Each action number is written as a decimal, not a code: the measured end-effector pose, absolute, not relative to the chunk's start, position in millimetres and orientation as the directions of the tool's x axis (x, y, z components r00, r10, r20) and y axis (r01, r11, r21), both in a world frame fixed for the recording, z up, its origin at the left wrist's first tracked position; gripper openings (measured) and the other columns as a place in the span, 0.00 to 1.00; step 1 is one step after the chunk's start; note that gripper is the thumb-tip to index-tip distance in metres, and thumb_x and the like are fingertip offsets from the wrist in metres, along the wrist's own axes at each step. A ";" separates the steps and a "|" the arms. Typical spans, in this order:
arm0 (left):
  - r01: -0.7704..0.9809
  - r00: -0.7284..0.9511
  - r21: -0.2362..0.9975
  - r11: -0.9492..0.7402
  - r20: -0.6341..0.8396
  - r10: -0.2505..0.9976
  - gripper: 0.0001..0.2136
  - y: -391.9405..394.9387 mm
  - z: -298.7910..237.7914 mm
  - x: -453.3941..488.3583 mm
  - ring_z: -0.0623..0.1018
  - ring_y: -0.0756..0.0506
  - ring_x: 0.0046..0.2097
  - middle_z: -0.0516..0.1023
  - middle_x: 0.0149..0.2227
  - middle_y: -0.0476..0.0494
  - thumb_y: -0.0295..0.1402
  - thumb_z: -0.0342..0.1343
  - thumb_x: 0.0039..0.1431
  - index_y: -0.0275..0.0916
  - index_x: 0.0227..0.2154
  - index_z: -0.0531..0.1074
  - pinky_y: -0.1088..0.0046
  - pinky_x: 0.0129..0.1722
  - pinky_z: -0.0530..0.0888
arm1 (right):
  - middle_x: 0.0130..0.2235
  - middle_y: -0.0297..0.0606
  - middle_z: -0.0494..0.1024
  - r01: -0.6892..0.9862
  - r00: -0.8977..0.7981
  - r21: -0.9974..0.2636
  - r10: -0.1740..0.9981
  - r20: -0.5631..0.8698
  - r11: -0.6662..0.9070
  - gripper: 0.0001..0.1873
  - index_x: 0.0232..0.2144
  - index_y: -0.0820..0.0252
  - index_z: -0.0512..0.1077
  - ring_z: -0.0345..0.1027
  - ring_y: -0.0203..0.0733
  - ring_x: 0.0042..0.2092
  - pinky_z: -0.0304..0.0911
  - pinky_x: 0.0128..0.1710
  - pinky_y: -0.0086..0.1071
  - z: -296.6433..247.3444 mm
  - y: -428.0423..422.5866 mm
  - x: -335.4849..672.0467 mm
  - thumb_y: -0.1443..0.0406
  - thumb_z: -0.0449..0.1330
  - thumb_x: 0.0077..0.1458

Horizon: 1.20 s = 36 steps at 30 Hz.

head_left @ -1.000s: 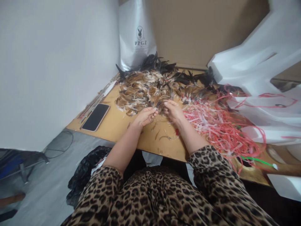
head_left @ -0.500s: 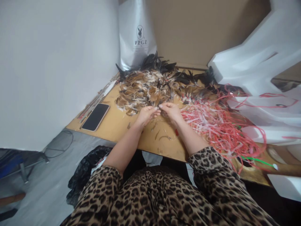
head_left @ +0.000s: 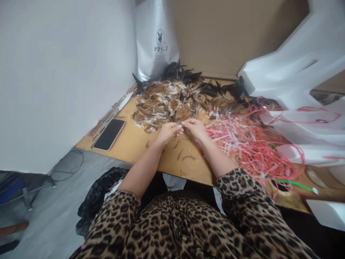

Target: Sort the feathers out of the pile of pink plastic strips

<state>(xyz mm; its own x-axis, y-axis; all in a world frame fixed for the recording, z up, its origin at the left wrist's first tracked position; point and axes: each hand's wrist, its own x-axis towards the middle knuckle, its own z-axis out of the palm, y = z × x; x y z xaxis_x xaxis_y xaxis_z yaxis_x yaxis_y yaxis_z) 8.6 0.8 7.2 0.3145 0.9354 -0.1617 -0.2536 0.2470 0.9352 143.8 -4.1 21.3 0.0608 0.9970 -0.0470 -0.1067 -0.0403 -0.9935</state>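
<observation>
Close together over the front of the feather pile, my left hand [head_left: 169,131] and my right hand [head_left: 195,128] are both closed in a pinch, fingertips almost meeting. Brown feathers [head_left: 186,113] fan out just beyond the fingertips, and their lower ends seem pinched there; the exact grip is too small to see. Behind the hands spreads a heap of brown and white feathers [head_left: 155,104], with black feathers [head_left: 178,73] along its back edge. Right of my right hand lies a tangle of pink and red strips [head_left: 250,144].
A phone [head_left: 110,134] lies on the tabletop [head_left: 132,144] at left, near thin sticks [head_left: 113,108] along the wall. A white bag [head_left: 157,21] stands at the back. White foam-like pieces [head_left: 288,64] fill the right side. A black plastic bag [head_left: 99,194] sits below the table edge.
The feathers at my fingertips have turned slightly to the right. Both hands stay pinched in nearly the same place.
</observation>
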 end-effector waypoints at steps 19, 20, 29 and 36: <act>-0.221 0.277 0.968 0.116 -0.052 0.960 0.10 2.2 3.7 9.5 0.71 0.55 0.22 0.75 0.22 0.46 0.36 0.60 0.44 0.32 0.22 0.72 0.81 0.23 0.66 | 0.19 0.28 0.69 -0.207 -0.009 -0.977 0.998 0.060 0.057 0.13 0.20 0.60 0.68 0.60 0.30 0.22 0.56 0.24 0.26 14.8 -2.7 145.4 0.57 0.65 0.36; -0.193 0.262 0.977 0.086 -0.034 0.964 0.10 2.2 4.0 9.6 0.72 0.54 0.23 0.75 0.23 0.45 0.36 0.60 0.44 0.32 0.23 0.72 0.79 0.24 0.67 | 0.20 0.29 0.70 -0.148 0.003 -0.986 0.997 0.080 0.080 0.13 0.20 0.60 0.69 0.61 0.31 0.23 0.56 0.26 0.27 17.5 -3.5 146.6 0.57 0.65 0.36; -0.119 0.315 0.992 0.041 -0.002 0.949 0.10 -4.6 14.8 10.5 0.75 0.50 0.26 0.78 0.29 0.40 0.36 0.58 0.46 0.32 0.26 0.74 0.76 0.25 0.69 | 0.20 0.31 0.67 0.142 0.006 -0.964 0.973 0.229 0.226 0.16 0.17 0.62 0.68 0.57 0.31 0.25 0.55 0.26 0.27 24.2 -5.2 152.4 0.55 0.64 0.38; -0.124 0.359 0.990 0.073 -0.024 0.933 0.12 -6.2 18.4 11.5 0.74 0.52 0.24 0.78 0.28 0.41 0.38 0.58 0.46 0.32 0.27 0.74 0.78 0.24 0.68 | 0.21 0.30 0.68 -0.088 -0.026 -0.988 0.991 0.131 0.128 0.16 0.18 0.62 0.68 0.59 0.31 0.26 0.57 0.27 0.27 13.8 -1.9 151.1 0.55 0.65 0.36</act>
